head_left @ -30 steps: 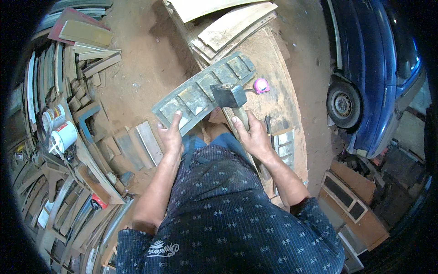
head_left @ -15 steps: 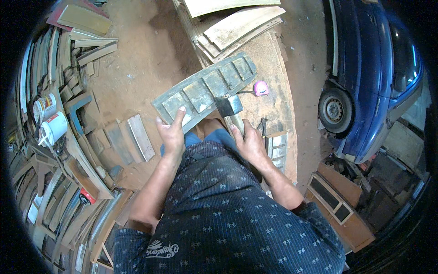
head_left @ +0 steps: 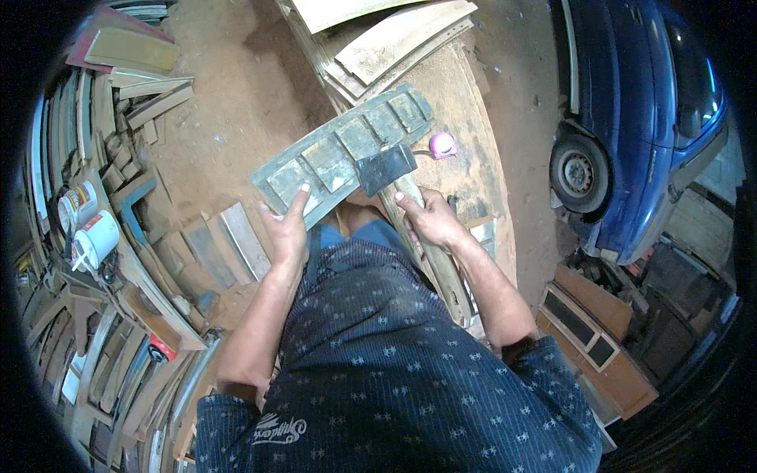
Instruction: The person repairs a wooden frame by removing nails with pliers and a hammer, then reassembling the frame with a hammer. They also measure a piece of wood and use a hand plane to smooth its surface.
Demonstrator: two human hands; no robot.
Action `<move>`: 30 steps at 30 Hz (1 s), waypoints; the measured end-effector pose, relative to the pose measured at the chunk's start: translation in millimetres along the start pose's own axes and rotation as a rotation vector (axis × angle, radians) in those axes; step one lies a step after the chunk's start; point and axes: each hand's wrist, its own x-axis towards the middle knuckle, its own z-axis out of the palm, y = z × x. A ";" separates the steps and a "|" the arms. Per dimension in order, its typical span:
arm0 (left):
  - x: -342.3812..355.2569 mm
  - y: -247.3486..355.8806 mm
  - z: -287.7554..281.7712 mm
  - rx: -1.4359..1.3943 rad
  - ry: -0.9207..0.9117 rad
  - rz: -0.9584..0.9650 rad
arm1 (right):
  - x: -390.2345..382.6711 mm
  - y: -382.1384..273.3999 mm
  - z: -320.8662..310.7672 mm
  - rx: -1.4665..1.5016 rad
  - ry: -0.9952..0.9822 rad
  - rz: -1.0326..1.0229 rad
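My left hand [head_left: 286, 229] grips the near left end of a weathered grey-green board [head_left: 319, 162] with raised cross ribs, its thumb lying on top. The board slants away to the far right, its far end by the workbench. In my right hand [head_left: 434, 219] is an axe [head_left: 386, 168] with a black metal head and a pale wooden handle, my fingers closed round the handle just below the head. The axe head overlaps the board's near right edge; whether they touch, I cannot tell. A pink tape measure [head_left: 443, 144] lies on the bench right of the board.
Curved pale planks [head_left: 402, 39] rest on the far end of the wooden bench [head_left: 473, 118]. White buckets [head_left: 96, 236] and stacked wood offcuts [head_left: 102, 331] crowd the left. A blue car [head_left: 631, 142] stands at the right, with a brown wooden cabinet piece [head_left: 591, 347] nearer me.
The axe has turned in my right hand, so the broad side of its head now shows and the head sits slightly further left. The board has shifted slightly left in view.
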 end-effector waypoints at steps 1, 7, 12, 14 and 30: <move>3.7 0.1 0.3 0.011 -0.006 0.011 | 5.6 6.1 -3.7 -0.007 -0.020 -0.025; 1.9 6.9 -0.7 0.039 -0.004 0.019 | -20.3 1.5 21.6 -0.479 0.229 -0.230; 2.9 4.9 0.4 0.024 -0.017 -0.035 | -37.2 10.0 35.1 -0.740 0.246 -0.429; 4.7 8.3 0.4 0.050 -0.029 -0.041 | -34.1 7.6 40.8 -0.878 0.257 -0.417; -1.0 27.6 7.1 0.219 0.002 -0.027 | -31.3 -15.7 32.5 -0.327 0.219 -0.374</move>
